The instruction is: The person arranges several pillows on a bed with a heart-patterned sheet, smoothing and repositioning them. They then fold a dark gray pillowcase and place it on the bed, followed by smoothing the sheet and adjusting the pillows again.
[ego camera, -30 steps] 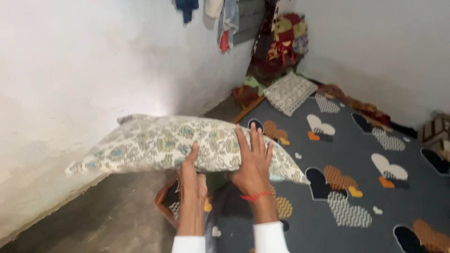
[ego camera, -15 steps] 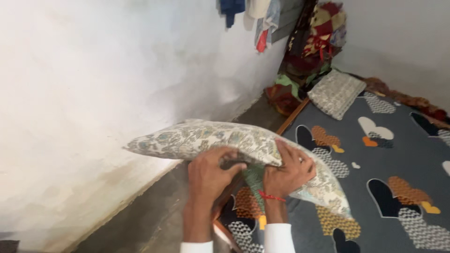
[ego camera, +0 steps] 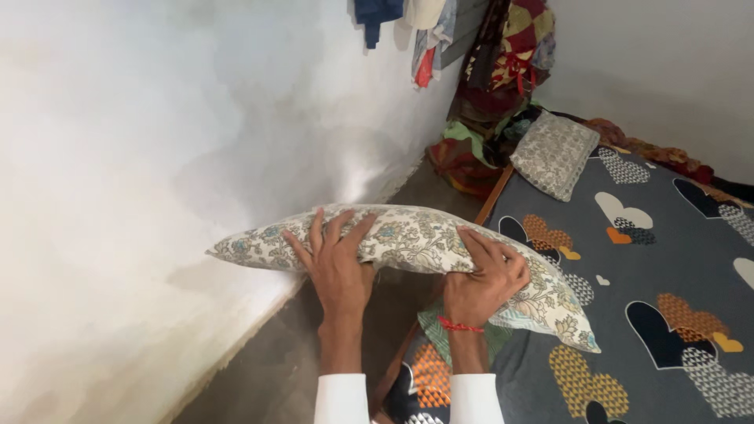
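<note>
A dark grey bedsheet (ego camera: 667, 267) printed with hearts fills the right of the frame. A second patterned pillow (ego camera: 556, 153) lies at its upper end. Folded colourful cloths (ego camera: 518, 47) pile at top centre, beside hanging clothes (ego camera: 408, 23) on the white wall (ego camera: 157, 141).

Cream floral pillow (ego camera: 424, 239), grey heart-patterned bedsheet (ego camera: 667, 275), red wrist thread (ego camera: 458, 325)
</note>
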